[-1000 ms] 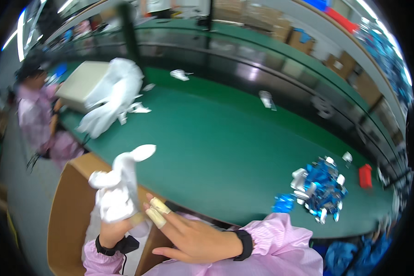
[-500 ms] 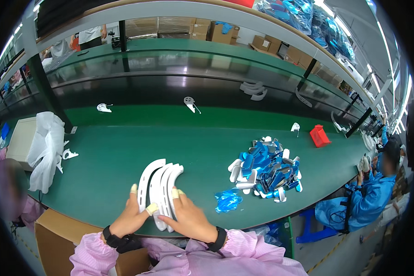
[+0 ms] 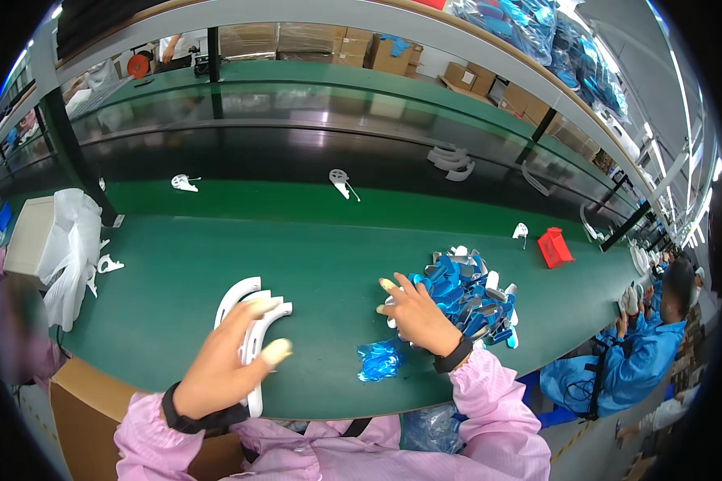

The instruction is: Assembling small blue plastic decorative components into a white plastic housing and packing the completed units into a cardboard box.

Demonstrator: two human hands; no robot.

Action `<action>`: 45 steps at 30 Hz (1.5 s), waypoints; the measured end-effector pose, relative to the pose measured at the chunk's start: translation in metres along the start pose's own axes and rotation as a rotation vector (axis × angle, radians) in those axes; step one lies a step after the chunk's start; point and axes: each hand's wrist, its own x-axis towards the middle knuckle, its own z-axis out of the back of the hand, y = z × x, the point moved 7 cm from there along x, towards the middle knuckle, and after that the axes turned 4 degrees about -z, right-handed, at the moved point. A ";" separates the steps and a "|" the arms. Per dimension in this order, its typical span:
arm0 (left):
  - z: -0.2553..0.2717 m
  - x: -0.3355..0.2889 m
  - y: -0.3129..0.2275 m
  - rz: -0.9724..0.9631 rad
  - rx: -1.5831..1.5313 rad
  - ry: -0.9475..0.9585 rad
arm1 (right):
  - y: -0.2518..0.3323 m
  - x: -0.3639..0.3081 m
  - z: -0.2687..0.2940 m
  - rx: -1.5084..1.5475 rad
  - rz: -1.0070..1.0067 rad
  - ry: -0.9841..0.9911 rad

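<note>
Several white curved strips (image 3: 237,292) with slots lie side by side on the green table in front of me. My left hand (image 3: 226,365) is over them, its fingers stretched out and its thumb apart, covering much of the strips. At the left edge of a heap of small blue-and-white oblong parts (image 3: 469,293) is my right hand (image 3: 423,319). Its fingers are spread, with nothing visible held between them. Both hands wear pale finger covers on some fingertips. A crumpled piece of blue film (image 3: 379,361) lies just left of my right wrist.
A red bin (image 3: 554,248) stands at the right rear. White wheeled parts (image 3: 342,183) sit along the far strip. To the left are a pale box (image 3: 30,236) and white foam wrap (image 3: 68,256). A co-worker in blue (image 3: 646,353) sits at the right.
My right hand has left the curved strips and moved right to the heap. My left hand has lifted over the strips, which sit further left in view and are bunched differently.
</note>
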 end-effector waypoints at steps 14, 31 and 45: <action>-0.125 0.001 0.039 0.171 -0.245 -0.037 | 0.014 -0.006 0.052 0.557 -0.116 -0.308; -0.123 -0.031 0.058 0.158 -0.581 -0.158 | 0.082 -0.020 0.002 1.436 -0.353 0.070; -0.107 -0.030 0.073 0.218 -0.600 -0.253 | 0.051 -0.046 0.004 0.359 -0.133 -0.205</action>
